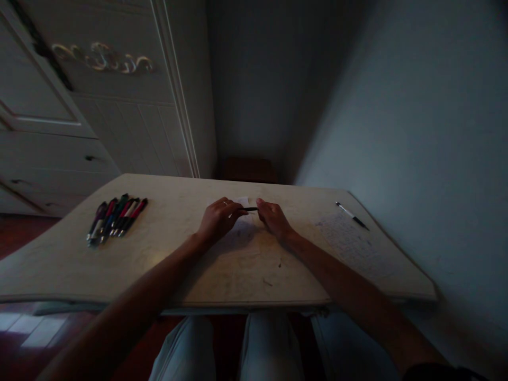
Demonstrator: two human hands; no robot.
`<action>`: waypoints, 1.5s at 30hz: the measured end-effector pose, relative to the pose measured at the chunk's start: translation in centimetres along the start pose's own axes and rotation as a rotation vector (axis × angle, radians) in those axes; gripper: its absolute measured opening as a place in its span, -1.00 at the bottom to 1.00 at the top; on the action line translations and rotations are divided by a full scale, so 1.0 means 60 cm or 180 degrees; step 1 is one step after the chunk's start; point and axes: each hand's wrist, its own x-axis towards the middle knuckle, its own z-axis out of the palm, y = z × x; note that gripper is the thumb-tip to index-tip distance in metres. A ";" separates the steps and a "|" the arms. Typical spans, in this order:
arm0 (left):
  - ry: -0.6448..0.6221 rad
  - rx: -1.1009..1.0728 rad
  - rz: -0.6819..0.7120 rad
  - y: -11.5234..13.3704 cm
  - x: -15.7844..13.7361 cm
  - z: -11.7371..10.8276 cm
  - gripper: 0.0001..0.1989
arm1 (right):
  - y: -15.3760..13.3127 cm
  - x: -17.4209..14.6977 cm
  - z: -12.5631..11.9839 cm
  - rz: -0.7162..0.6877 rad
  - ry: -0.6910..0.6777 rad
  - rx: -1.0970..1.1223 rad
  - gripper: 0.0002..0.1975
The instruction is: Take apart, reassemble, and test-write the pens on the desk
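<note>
Between my hands, a slim dark pen (250, 209) is held level above the table. My left hand (217, 216), with a ring on one finger, is closed on one end of it. The other end sits in the closed fingers of my right hand (273, 216). Most of the pen is covered by my fingers, so its tip cannot be made out. Under my hands lies a sheet of paper (242, 238) with faint writing, partly in the shadow of my left arm.
Several pens (115, 217) in mixed colours lie bunched at the table's left. On the right, a white and black pen (352, 216) rests beside a handwritten sheet (349, 241). A wall (436, 132) borders the right side; a white cabinet (138, 121) stands behind at left.
</note>
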 end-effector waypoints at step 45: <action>-0.0475 0.0473 0.0001 0.004 -0.004 -0.003 -0.79 | 0.023 0.012 -0.036 0.0126 -0.0512 0.0023 -0.37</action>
